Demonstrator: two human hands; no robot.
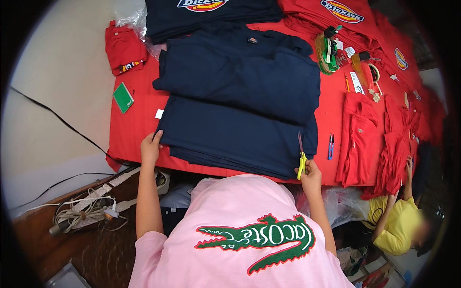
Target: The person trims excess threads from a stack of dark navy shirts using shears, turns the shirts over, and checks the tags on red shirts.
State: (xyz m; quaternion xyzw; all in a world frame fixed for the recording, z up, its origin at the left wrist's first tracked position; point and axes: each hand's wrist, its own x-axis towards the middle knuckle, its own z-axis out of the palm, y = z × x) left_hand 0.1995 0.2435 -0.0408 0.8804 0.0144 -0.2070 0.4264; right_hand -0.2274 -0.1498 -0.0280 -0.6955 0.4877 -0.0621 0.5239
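A stack of dark navy folded shirts [230, 126] lies in front of me, the upper part folded over in a thick band. My left hand [151, 146] is closed on the stack's left edge, thumb and fingers pinching the navy cloth, beside a small white label [159, 114]. At the stack's near right corner, my right hand [310, 174] grips scissors with yellow handles [302, 165]. Their blades point away from me, over the cloth's right side. A small dark label [252, 41] shows at the far part of the navy cloth.
Red cloth [129, 144] covers the table. Blue thread snips [331, 146], a green tape dispenser [328, 55] and folded red garments [357, 139] are to the right. A green booklet [123, 98] lies left. A person in yellow [396, 225] works at the right; tangled cables [86, 211] lie lower left.
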